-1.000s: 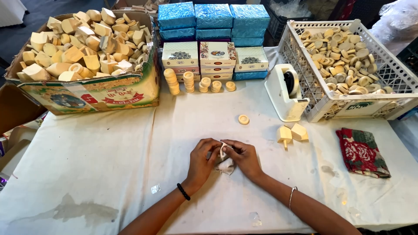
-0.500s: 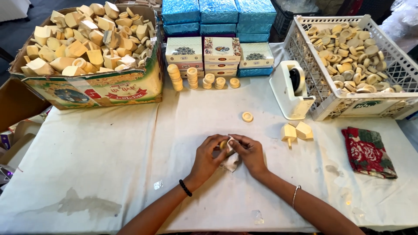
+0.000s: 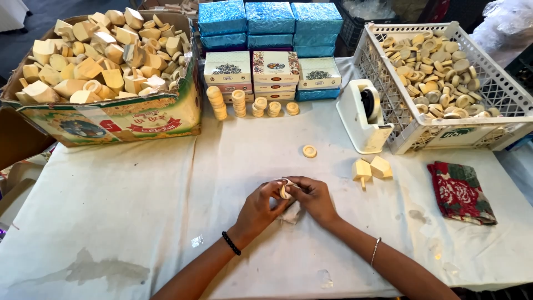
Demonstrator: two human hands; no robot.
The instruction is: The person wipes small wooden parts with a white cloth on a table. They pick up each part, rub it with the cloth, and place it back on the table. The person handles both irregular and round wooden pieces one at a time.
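**A:** What do the hands hold?

**B:** Both hands meet over the worktop covered in white cloth [image 3: 139, 211]. The left hand [image 3: 258, 208] and the right hand [image 3: 313, 197] have their fingers closed around one small round cream wooden ring [image 3: 285, 190]. A bit of thin white wrap [image 3: 290, 212] hangs just under the ring, touching the hands.

**A:** Where is the ring?

**B:** It is near the front middle of the worktop, between the two thumbs.

**A:** What is around the ring?

**B:** Another loose cream ring [image 3: 309, 151] lies behind it. Two pale wooden block pieces [image 3: 371, 169] sit to its right. Past those lies a folded red flowered cloth [image 3: 461, 191]. A white tape holder [image 3: 363, 116] stands far behind, beside a white plastic crate of rings [image 3: 444, 133]. Far behind on the left is a big cardboard box of wooden pieces [image 3: 105, 119].
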